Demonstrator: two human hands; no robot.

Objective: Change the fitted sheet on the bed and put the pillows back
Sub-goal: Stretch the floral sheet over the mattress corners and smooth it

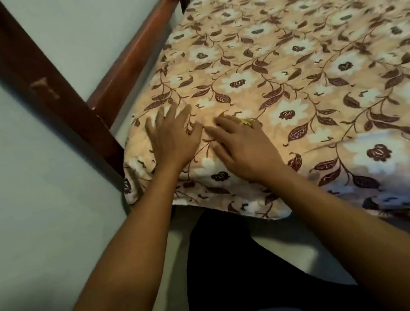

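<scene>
Hands, left hand (175, 139) and right hand (244, 146), are lying open, apparently pressing 1 near corner of the floral fitted sheet (291, 62) beside the wooden bed frame (130, 57).

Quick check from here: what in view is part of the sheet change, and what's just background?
Part of the job:
floral fitted sheet
left hand, flat on the corner
right hand, flat beside it

Just there:
wooden bed frame
wall
No pillows in view.
</scene>
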